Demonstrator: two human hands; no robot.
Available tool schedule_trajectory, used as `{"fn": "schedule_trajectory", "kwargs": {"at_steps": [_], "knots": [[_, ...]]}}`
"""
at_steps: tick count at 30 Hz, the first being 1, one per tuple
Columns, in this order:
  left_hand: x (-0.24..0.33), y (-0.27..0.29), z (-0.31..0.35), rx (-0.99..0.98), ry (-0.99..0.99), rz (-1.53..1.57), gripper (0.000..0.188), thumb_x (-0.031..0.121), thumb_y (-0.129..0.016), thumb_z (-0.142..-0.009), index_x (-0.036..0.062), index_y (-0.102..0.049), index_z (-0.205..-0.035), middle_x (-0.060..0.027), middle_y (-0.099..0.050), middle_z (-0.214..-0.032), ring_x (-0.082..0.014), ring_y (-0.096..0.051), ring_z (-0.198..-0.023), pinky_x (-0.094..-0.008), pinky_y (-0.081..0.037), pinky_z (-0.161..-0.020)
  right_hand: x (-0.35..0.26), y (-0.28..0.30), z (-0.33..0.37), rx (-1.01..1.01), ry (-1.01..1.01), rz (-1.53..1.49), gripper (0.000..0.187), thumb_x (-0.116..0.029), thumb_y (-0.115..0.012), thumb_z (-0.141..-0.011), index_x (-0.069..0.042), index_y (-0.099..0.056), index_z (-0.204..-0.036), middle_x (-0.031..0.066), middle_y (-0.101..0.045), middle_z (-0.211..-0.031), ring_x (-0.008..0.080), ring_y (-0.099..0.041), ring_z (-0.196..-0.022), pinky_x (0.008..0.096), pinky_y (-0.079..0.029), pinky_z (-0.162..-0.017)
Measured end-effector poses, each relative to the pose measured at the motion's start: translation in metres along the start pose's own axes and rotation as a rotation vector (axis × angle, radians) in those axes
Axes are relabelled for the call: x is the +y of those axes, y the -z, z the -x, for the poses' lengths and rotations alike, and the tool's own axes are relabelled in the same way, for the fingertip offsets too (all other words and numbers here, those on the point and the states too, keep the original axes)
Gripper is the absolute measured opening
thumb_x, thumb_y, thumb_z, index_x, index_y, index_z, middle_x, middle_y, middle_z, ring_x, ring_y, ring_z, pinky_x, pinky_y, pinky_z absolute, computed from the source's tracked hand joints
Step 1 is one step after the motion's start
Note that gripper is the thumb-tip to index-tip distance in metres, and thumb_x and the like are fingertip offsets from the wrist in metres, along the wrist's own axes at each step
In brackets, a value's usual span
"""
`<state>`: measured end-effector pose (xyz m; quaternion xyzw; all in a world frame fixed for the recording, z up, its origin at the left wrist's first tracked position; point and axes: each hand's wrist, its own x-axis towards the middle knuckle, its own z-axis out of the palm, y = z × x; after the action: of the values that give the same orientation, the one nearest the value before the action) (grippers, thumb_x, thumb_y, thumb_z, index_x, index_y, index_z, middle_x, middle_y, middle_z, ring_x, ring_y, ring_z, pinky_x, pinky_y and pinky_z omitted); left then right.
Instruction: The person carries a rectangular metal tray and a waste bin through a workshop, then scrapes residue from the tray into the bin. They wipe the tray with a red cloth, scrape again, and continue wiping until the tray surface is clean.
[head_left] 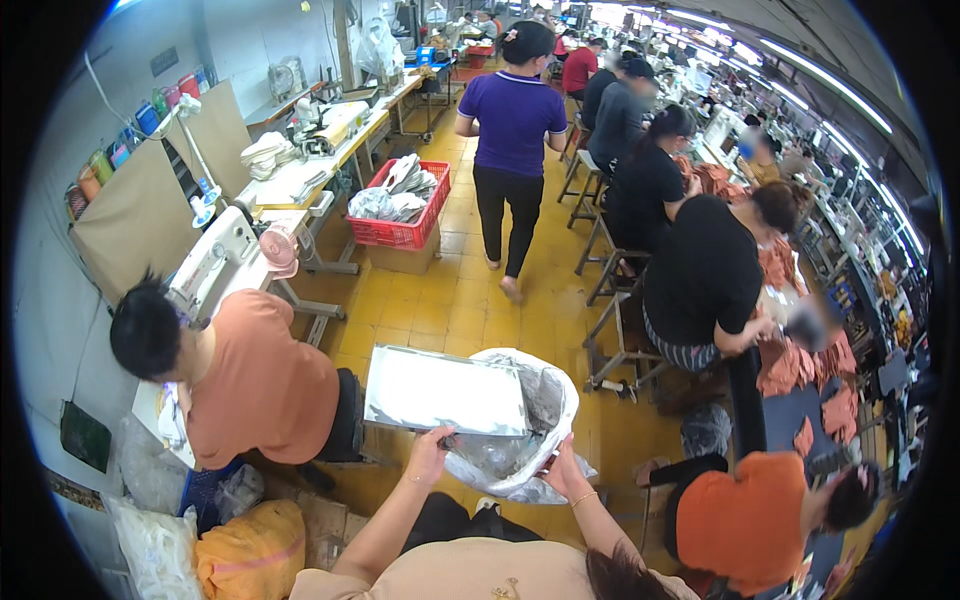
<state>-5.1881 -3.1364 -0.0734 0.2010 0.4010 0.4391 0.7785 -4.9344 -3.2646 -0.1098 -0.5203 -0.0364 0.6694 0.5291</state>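
Note:
My left hand [428, 454] is closed on the near edge of a flat white rectangular board [445, 388] with a greyish, smudged rim. The board lies partly over the mouth of a round white bag-like container [566, 385] and juts out past it to the left. Crumpled clear plastic and greyish material [541, 393] show inside the container. My right hand [566, 468] grips the container's near right side, its fingers partly hidden. Both things are held in front of my body, above the yellow tiled floor.
A person in purple [515, 120] walks ahead in the aisle beside a red crate [400, 232]. Close on my left sits a person in orange at a sewing machine [215, 255]. Seated workers and stools [625, 335] line the right. Sacks [250, 555] lie at lower left.

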Motion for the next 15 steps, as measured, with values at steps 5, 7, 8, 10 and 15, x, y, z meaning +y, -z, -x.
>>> {"fn": "schedule_trajectory", "kwargs": {"at_steps": [5, 7, 8, 10, 15], "knots": [[0.041, -0.032, -0.145, 0.075, -0.029, 0.038, 0.005, 0.009, -0.066, -0.08, 0.0053, -0.063, -0.081, -0.0062, -0.063, -0.081, -0.0189, -0.062, -0.073, -0.0366, -0.052, -0.074, -0.1, -0.026, -0.13, 0.012, -0.013, 0.011, 0.082, -0.074, -0.02, -0.09, -0.011, -0.031, -0.142, 0.0197, -0.052, -0.118, 0.0331, -0.052, -0.107, 0.0559, -0.039, -0.099], [0.057, -0.044, -0.208, 0.068, -0.001, 0.06, 0.005, 0.009, -0.067, -0.08, 0.0056, -0.063, -0.081, -0.0057, -0.063, -0.081, -0.0187, -0.061, -0.072, -0.0365, -0.052, -0.074, -0.138, -0.039, -0.179, 0.0, -0.001, 0.039, 0.082, -0.074, -0.021, -0.09, -0.012, -0.03, -0.143, 0.0188, -0.051, -0.121, 0.0325, -0.051, -0.109, 0.0563, -0.038, -0.099], [0.066, -0.054, -0.243, 0.061, 0.006, 0.06, 0.006, 0.009, -0.066, -0.08, 0.0066, -0.062, -0.084, -0.0054, -0.062, -0.081, -0.0184, -0.061, -0.073, -0.0368, -0.052, -0.074, -0.16, -0.048, -0.205, 0.007, 0.014, 0.038, 0.082, -0.074, -0.021, -0.09, -0.012, -0.031, -0.142, 0.0185, -0.051, -0.122, 0.0323, -0.051, -0.11, 0.0562, -0.038, -0.099], [0.09, -0.077, -0.31, 0.05, 0.032, 0.041, 0.007, 0.008, -0.066, -0.08, 0.007, -0.061, -0.085, -0.0051, -0.062, -0.081, -0.0183, -0.061, -0.074, -0.0372, -0.052, -0.074, -0.207, -0.066, -0.252, -0.009, 0.015, 0.039, 0.082, -0.075, -0.022, -0.089, -0.013, -0.032, -0.142, 0.0172, -0.05, -0.126, 0.0316, -0.05, -0.111, 0.0561, -0.038, -0.1], [0.142, -0.155, -0.463, -0.007, 0.065, 0.03, 0.009, 0.007, -0.065, -0.08, 0.0069, -0.06, -0.088, -0.0059, -0.062, -0.084, -0.0195, -0.061, -0.076, -0.0382, -0.052, -0.073, -0.331, -0.101, -0.362, 0.045, 0.019, 0.009, 0.085, -0.075, -0.021, -0.089, -0.012, -0.029, -0.146, 0.0153, -0.048, -0.133, 0.0308, -0.05, -0.114, 0.0515, -0.038, -0.101]]}}
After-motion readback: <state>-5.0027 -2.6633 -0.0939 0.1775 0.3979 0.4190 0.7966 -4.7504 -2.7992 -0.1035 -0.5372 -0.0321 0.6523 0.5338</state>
